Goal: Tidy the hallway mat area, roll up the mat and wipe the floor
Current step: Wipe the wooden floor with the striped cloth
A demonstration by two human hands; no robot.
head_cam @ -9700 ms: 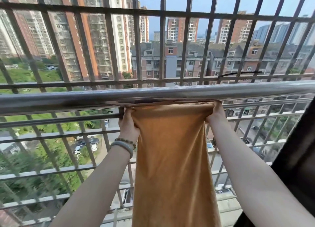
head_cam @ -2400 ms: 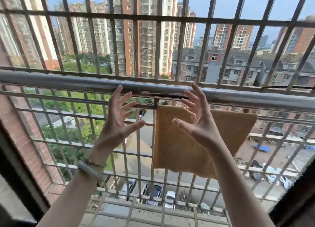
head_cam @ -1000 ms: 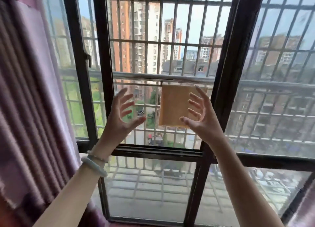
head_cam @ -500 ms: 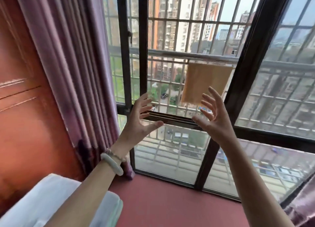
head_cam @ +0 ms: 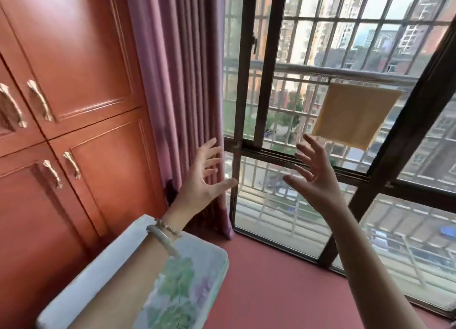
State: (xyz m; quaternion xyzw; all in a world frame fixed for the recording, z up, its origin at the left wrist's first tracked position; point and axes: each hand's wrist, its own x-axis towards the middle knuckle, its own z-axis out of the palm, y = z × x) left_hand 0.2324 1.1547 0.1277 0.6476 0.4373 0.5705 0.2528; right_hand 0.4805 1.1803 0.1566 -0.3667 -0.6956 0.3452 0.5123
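Note:
An orange-yellow cloth (head_cam: 350, 115) hangs over the steel rail (head_cam: 296, 68) outside the open window, at the upper right. My left hand (head_cam: 202, 180) is raised in front of the curtain with fingers spread, holding nothing. My right hand (head_cam: 315, 178) is raised beside it, palm facing left, fingers spread and empty. Both hands are inside the room, well short of the cloth. No mat is in view.
A dark window frame (head_cam: 266, 81) with barred grilles fills the right side. A mauve curtain (head_cam: 177, 81) hangs left of it, next to reddish wooden cupboard doors (head_cam: 74, 81). A white cushion with a floral print (head_cam: 187, 279) lies under my left forearm on the red sill (head_cam: 271, 291).
I let go of the cloth, left it hanging on the rail and drew back into the room. The view has swung left and down; both hands stay raised and empty.

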